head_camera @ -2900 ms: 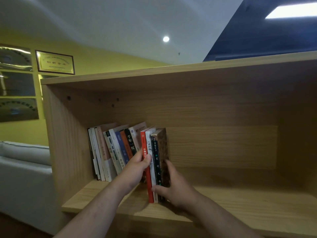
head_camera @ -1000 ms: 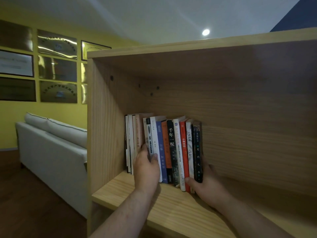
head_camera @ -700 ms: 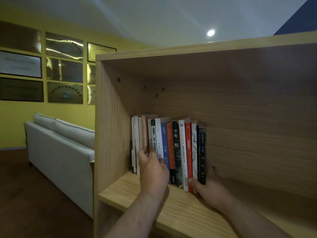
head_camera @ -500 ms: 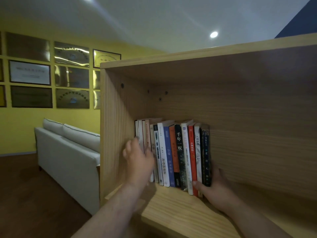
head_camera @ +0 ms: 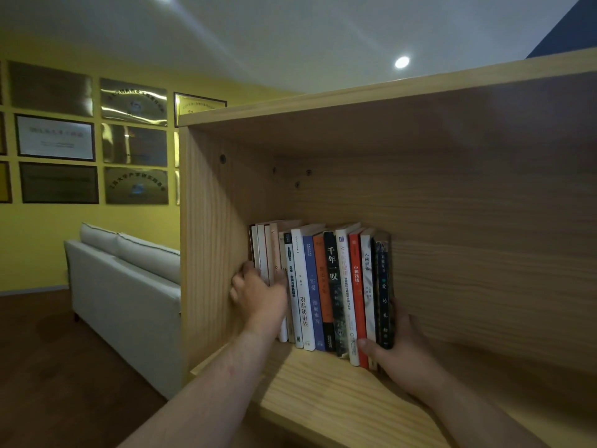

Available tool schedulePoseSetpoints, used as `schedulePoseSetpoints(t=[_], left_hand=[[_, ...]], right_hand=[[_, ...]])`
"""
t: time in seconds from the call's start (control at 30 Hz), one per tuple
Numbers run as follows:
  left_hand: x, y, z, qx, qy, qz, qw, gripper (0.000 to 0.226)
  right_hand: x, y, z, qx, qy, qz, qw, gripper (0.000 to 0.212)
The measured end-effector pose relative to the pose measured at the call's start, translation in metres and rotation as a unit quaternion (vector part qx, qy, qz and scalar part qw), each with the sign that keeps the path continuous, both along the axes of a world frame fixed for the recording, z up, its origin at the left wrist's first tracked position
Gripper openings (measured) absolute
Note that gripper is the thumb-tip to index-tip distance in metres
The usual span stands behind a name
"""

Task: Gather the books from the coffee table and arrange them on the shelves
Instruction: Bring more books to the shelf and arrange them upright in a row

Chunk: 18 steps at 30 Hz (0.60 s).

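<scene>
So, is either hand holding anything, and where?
Right hand grips the row of books at its lower right end; left hand rests on the leftmost spines, grip unclear.

Left hand blurred, covering lower spines of leftmost books, fingers of right hand hidden behind last dark book, wall plaques lettering unreadable, bookshelf cut by right edge

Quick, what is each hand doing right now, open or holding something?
Left hand: at the book row's left end, blurred; grip cannot be told.
Right hand: holds the black end book.
</scene>
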State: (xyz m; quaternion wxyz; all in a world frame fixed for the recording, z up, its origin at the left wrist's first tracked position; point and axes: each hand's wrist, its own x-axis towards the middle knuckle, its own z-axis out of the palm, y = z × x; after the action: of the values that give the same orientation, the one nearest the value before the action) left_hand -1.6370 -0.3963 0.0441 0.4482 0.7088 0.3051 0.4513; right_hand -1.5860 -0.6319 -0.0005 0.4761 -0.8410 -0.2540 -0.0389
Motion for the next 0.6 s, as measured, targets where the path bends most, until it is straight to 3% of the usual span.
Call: schedulePoseSetpoints(t=[0.13, 0.23, 0.5, 0.6], left_hand=[[0.004, 0.007, -0.009, -0.098, -0.147, -0.077, 0.981, 0.033], [0.005, 0.011, -0.015, -0.096, -0.18, -0.092, 0.975, 0.021], [0.004, 0.012, -0.019, -0.056, -0.152, -0.096, 0.982, 0.03], [0.01, 0.011, -0.019, -0.077, -0.143, -0.096, 0.982, 0.044]], right_hand=[[0.001, 0.0, -0.001, 0.004, -0.001, -0.003, 1.0, 0.098], [0.0, 0.0, -0.001, -0.001, -0.001, -0.005, 1.0, 0.098], [-0.002, -0.001, 0.0, -0.006, 0.0, -0.005, 1.0, 0.098], [-0.003, -0.002, 0.0, -0.002, -0.001, -0.01, 1.0, 0.099]])
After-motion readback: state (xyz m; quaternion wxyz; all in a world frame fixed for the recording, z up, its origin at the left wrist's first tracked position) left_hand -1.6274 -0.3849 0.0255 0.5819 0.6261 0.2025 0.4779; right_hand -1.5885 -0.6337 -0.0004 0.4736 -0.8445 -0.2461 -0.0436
